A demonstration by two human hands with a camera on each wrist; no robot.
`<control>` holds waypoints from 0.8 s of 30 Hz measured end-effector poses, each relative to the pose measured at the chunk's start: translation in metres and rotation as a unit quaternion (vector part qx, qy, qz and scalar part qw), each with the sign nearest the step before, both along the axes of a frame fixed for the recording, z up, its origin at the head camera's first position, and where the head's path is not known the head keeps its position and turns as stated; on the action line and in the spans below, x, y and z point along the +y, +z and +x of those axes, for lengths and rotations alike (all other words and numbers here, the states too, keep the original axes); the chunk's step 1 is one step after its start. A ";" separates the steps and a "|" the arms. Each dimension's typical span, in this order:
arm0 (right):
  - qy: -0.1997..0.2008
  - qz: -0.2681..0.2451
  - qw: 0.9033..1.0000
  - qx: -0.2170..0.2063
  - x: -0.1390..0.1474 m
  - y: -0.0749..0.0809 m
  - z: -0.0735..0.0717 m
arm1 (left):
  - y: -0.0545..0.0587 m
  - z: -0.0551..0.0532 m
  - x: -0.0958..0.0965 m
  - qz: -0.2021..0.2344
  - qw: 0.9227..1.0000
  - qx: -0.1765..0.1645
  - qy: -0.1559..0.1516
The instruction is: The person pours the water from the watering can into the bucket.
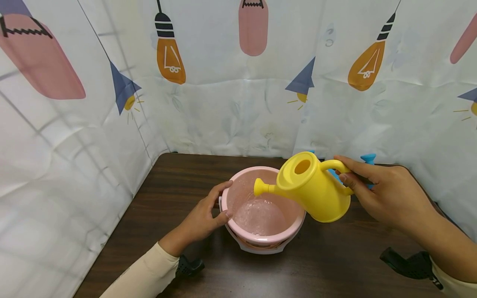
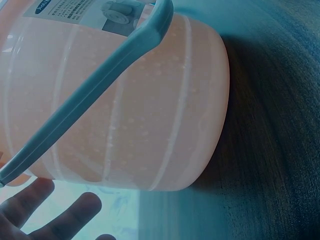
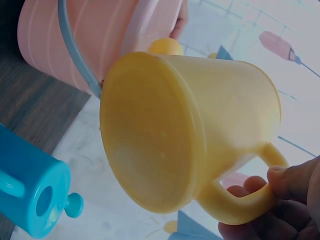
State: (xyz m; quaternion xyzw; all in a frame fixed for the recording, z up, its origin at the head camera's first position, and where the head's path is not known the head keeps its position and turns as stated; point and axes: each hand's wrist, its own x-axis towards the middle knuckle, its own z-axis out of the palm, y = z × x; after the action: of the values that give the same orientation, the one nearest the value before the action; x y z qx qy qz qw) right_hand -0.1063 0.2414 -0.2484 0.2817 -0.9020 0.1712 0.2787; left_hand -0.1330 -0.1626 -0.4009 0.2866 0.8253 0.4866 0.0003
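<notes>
Pinching watering can [image 1: 322, 196] — right grip [image 1: 387, 194]; spread on bucket [image 1: 257, 239] — left grip [image 1: 205, 216]; label [image 2: 77, 11] seemingly unreadable.

Two hands: one left hand [image 1: 203, 217], one right hand [image 1: 391, 194]; two watering cans: one yellow can [image 1: 324, 194], one blue can [image 3: 35, 185]; one bucket [image 1: 261, 239], with one label [image 2: 80, 15] showing; one table [image 1: 179, 186]. Two sleeves [image 1: 145, 271]; two black devices [image 1: 191, 267]. On the cloth [image 1: 220, 120], in the head view: two orange bulbs [image 1: 171, 62]; three pink shapes [image 1: 253, 33]; three blue lamps [image 1: 303, 78].
</notes>
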 end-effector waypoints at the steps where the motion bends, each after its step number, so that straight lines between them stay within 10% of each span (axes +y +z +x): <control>1: 0.000 0.000 1.000 0.000 0.000 0.000 0.000 | 0.000 0.000 0.000 0.000 1.000 0.001 0.000; 24: 0.002 -0.002 1.000 0.002 0.000 0.000 0.000 | 0.000 0.000 -0.001 -0.001 1.000 -0.006 0.001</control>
State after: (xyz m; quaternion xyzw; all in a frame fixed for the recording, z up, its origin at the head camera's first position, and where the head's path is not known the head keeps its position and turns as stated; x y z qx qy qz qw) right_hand -0.1063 0.2418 -0.2481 0.2833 -0.9005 0.1733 0.2807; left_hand -0.1332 -0.1631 -0.4011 0.2829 0.8260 0.4874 0.0052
